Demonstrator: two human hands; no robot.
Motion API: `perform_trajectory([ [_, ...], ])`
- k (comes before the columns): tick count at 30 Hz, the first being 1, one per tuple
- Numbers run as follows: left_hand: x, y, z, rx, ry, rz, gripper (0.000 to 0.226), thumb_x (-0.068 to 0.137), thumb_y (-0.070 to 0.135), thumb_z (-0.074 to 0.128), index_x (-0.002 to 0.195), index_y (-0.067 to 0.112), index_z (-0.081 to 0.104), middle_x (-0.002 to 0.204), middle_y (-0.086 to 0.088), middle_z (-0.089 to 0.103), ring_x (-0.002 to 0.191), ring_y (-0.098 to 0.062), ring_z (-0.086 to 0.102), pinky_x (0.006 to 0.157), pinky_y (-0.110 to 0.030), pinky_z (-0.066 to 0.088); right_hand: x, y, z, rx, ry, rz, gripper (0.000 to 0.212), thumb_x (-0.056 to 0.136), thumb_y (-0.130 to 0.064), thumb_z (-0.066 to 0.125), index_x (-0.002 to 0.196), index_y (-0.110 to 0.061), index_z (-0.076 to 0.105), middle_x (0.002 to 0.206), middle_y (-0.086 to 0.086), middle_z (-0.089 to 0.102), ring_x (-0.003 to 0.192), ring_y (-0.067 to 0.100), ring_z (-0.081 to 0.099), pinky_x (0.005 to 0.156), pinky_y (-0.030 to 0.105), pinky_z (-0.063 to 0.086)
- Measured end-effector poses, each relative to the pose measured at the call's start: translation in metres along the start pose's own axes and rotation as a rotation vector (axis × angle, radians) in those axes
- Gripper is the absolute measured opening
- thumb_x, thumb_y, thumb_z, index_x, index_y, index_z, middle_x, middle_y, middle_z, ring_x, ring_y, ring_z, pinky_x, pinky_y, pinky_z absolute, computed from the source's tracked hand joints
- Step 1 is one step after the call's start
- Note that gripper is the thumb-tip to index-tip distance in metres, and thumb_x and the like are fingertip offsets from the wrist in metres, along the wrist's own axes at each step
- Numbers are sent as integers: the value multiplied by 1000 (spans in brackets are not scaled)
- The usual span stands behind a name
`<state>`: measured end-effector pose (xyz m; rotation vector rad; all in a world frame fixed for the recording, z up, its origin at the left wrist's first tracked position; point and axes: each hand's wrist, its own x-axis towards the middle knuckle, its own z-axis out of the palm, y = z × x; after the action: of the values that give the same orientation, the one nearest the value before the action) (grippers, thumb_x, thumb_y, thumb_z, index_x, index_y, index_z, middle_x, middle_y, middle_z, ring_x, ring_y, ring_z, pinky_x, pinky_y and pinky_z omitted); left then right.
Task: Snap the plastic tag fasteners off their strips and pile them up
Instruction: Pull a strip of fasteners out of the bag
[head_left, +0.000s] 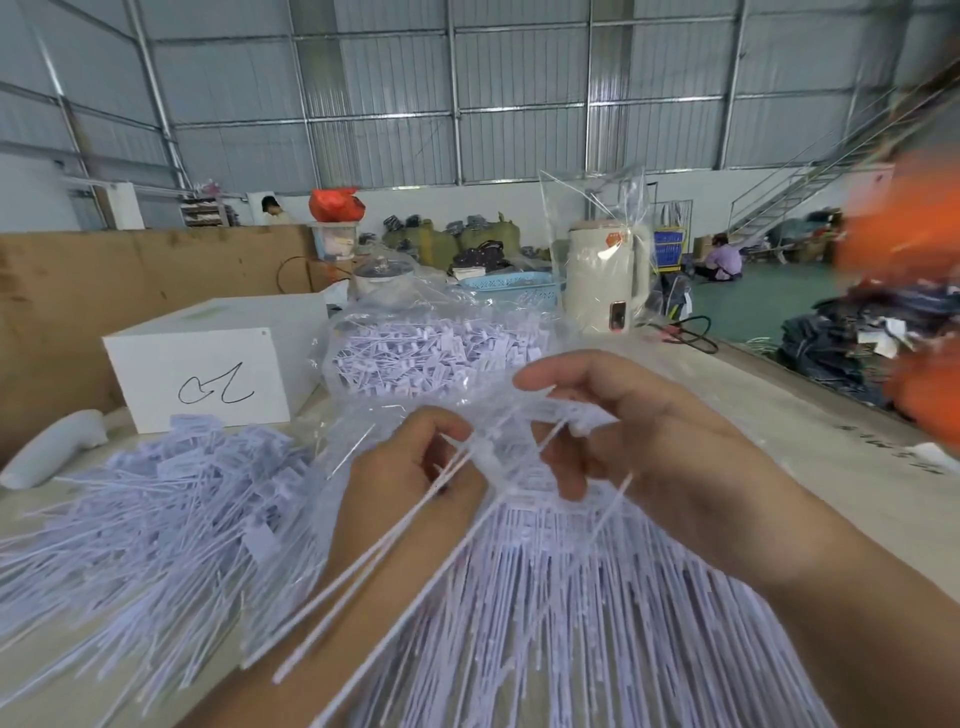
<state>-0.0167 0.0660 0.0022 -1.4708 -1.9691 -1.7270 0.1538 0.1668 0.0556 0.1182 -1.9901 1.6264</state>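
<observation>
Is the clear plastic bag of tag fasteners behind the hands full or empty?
Nearly full: the clear plastic bag bulges with white plastic tag fasteners heaped up against its walls. Its mouth is not clear to see.

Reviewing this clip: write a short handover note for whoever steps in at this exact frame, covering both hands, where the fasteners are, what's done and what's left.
Left hand: pinches a few long loose fasteners by their heads.
Right hand: fingers curled around the top of the fastener strip, whose tails fan toward the camera.
Done: a sizeable pile of snapped fasteners lies to the left, in front of the white box.
Left: the strip in hand looks mostly intact, and a clear bag of fasteners sits behind the hands; whether those are on strips is unclear. Add the left hand's fasteners to the pile, then keep snapping.
</observation>
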Motion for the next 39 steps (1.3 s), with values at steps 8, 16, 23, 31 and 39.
perform_trajectory([
  [8, -13, 4, 12, 98, -376, 158, 9, 84, 30, 61, 92, 33, 60, 69, 13, 59, 63, -1, 58, 58, -10, 42, 6, 6, 4, 204, -8, 12, 76, 62, -24, 78, 128, -1, 51, 82, 6, 53, 68, 22, 48, 69, 36, 39],
  [16, -5, 7, 3, -99, -348, 60, 22, 82, 19, 49, 79, 31, 67, 73, 0, 66, 67, -25, 62, 66, -39, 54, 6, 34, 23, -836, 343, -223, 27, 93, -17, 56, 118, -26, 63, 81, -16, 39, 78, -1, 46, 69, 10, 35],
  [23, 10, 38, -21, -687, -201, -104, 17, 83, 34, 51, 81, 29, 67, 65, 0, 62, 51, -15, 55, 55, -26, 46, 4, 31, 23, -925, 184, -214, 20, 95, -26, 52, 112, -29, 62, 102, -8, 55, 92, 12, 54, 79, 30, 44],
  [31, 22, 46, -50, -519, -528, -11, 25, 66, 29, 74, 52, 26, 54, 55, -2, 51, 48, -13, 45, 52, -21, 40, 3, 25, 20, -778, 207, -277, 21, 88, -41, 63, 109, -35, 63, 90, -15, 62, 83, 7, 60, 67, 16, 44],
  [39, 17, 42, -58, -765, -165, -73, 48, 51, 14, 82, 46, 25, 36, 46, 4, 50, 36, -6, 33, 42, -16, 33, 2, 44, 13, -439, -49, 164, 39, 88, -53, 60, 106, -19, 63, 105, 8, 62, 102, 29, 59, 95, 44, 46],
])
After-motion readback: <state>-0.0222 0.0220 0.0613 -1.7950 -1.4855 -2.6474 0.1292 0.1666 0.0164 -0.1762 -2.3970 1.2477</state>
